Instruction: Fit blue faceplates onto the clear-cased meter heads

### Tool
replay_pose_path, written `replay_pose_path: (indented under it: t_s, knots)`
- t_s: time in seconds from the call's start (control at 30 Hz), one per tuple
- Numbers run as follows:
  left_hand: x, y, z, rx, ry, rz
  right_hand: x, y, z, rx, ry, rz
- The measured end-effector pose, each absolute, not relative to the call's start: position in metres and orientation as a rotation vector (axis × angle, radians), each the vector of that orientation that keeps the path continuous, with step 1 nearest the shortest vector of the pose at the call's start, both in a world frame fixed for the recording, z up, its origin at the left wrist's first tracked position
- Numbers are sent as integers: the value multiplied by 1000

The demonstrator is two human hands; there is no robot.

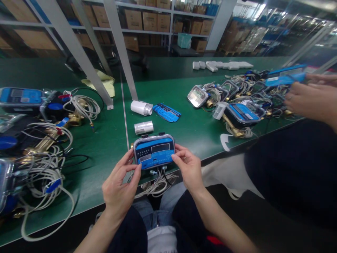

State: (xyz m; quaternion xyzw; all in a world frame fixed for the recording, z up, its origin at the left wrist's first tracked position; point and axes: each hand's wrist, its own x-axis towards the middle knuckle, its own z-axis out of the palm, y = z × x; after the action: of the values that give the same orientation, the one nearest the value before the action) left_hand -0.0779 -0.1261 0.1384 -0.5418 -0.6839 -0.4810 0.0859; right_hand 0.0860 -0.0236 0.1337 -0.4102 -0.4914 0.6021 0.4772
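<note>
A flow meter [158, 151] with a blue front plate, a small grey display and a clear rim sits at the bench's near edge, its face tilted up toward me. My left hand [122, 181] grips its left side, thumb on the lower left corner of the plate. At the right side my right hand [188, 165] pinches the edge, thumb pressed on the blue face. Grey cables [158, 184] hang below the meter. Just beyond it lie a roll of white labels [143, 127], a second white roll [141, 108] and a stack of blue plates [167, 112].
More meters with coiled cables [84, 105] crowd the left. On the right, several others surround a blue-faced meter [243, 113]. A co-worker's hand [310, 100] holds a blue plate [285, 79] there. Metal posts [119, 45] rise from the green bench [110, 140]. White blocks [223, 65] lie farther back.
</note>
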Motion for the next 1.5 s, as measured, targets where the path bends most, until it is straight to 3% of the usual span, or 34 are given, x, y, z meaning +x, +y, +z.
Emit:
replay_pose_path:
  t_s: [0.93, 1.23, 1.5]
  knots:
    - [-81, -130, 135, -1607, -2100, -1314, 83, -32, 128, -967, -1170, 1439]
    - [-84, -135, 127, -1649, -2095, -1303, 93, -36, 118, -993, -1482, 1045]
    - [-82, -137, 138, -1773, -1980, -1356, 94, -34, 141, -876, -1217, 1583]
